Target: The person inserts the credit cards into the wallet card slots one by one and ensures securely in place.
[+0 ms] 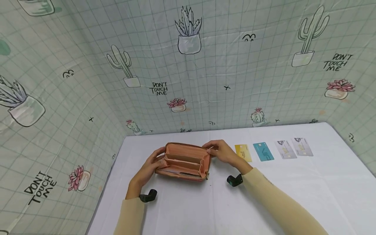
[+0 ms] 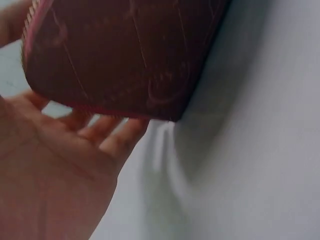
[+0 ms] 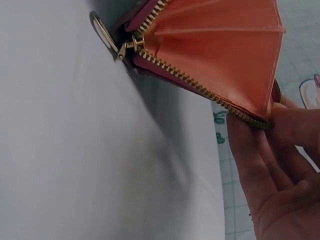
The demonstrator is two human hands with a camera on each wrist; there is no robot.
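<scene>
From here I see an orange-lined wallet (image 1: 184, 159) gaping wide at the left of the white desk (image 1: 188, 209). The left hand (image 1: 149, 168) has its grip around the left end; the right hand (image 1: 223, 152), grip pinching, holds the far right corner. Rightward lie a gold card (image 1: 243, 152), a teal card (image 1: 263, 151) and two silver cards (image 1: 286, 149).

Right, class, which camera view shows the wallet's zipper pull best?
The right wrist view: the zipper pull is large there, its looped shape clear. The head view shows it only small, at the near right corner of the wallet; the left wrist view doesn't show it.
</scene>
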